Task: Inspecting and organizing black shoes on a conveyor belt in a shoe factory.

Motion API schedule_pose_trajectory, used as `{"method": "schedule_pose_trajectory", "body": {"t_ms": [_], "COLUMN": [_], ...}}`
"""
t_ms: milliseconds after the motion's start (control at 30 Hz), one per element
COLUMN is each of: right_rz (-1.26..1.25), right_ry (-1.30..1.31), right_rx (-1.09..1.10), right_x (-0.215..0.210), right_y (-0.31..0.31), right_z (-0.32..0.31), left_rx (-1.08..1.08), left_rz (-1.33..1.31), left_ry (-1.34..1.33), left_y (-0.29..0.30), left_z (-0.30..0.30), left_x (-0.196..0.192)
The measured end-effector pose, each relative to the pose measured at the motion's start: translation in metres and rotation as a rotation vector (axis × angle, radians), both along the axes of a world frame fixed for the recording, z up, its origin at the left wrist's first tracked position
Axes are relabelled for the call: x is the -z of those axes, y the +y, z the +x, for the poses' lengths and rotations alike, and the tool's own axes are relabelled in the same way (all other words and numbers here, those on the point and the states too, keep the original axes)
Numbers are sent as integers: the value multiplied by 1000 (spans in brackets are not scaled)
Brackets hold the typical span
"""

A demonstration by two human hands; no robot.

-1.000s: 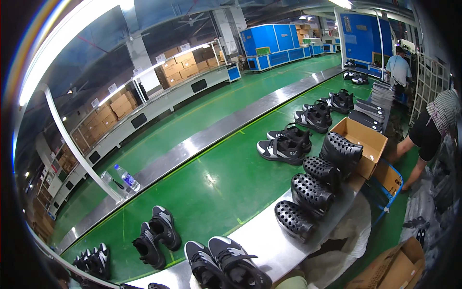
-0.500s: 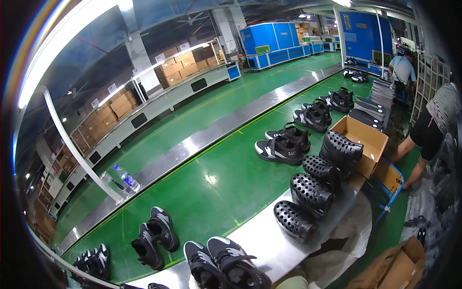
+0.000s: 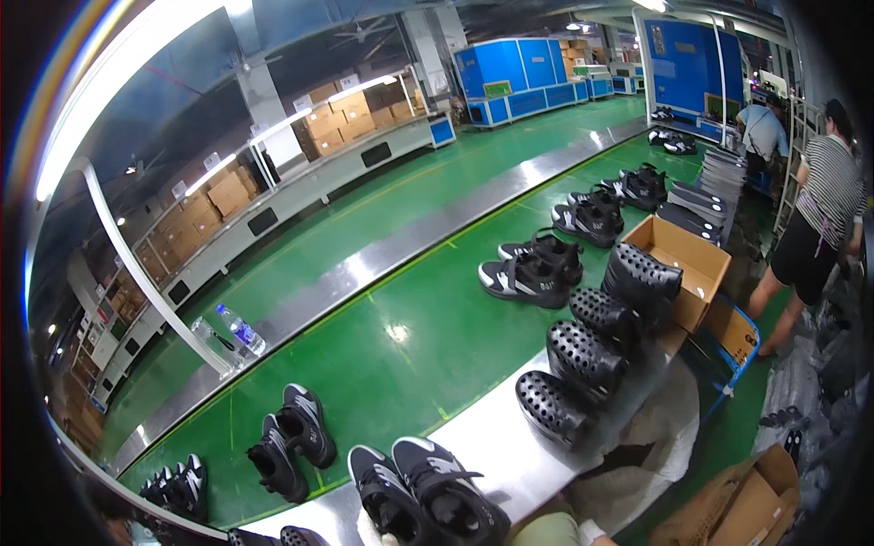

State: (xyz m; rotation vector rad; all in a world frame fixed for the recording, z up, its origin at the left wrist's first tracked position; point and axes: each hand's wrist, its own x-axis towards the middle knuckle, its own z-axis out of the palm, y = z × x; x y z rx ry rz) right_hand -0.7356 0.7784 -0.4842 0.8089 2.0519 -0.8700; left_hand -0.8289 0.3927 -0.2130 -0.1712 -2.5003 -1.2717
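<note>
Far left on the green table (image 3: 391, 382), a dark cluster of sneakers (image 3: 187, 487) stood near the rim of the view; beyond it, a bottle (image 3: 241, 329) stood upright on the metal strip. Next came a black pair (image 3: 293, 435), toes pointing away. At the lower edge, a pale bit of the left hand (image 3: 390, 540) showed beside the front pair (image 3: 443, 487), which sat on the table's bright near edge; whether its fingers were apart or clamped I could not tell. The right hand (image 3: 594, 533), right of that pair, was mostly cut off, its fingers unreadable too. Perforated black forms (image 3: 583, 355) stood in a row leading to an open carton (image 3: 706, 296).
</note>
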Motion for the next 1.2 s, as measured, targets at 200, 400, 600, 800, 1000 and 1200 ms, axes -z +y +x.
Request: {"method": "schedule_pose_trajectory", "body": {"t_ms": [200, 400, 600, 800, 1000, 1200], "right_rz": [85, 152, 403, 689, 913, 924], "right_ry": [305, 1073, 1651, 1355, 1072, 1054], "right_rx": [-178, 200, -163, -690, -918, -907], "right_x": [-50, -203, -360, -413, -409, -420], "right_y": [2, -3, 15, 11, 5, 4], "right_z": [7, -5, -46, -105, -137, -136], "left_rx": [-76, -75, -231, 82, 188, 246], "left_rz": [63, 187, 19, -328, -552, -377], "left_ry": [78, 44, 259, 454, 286, 267], "left_y": [9, 12, 18, 35, 34, 1], "left_z": [0, 5, 35, 46, 16, 19], "left_x": [2, 5, -18, -90, -100, -89]}}
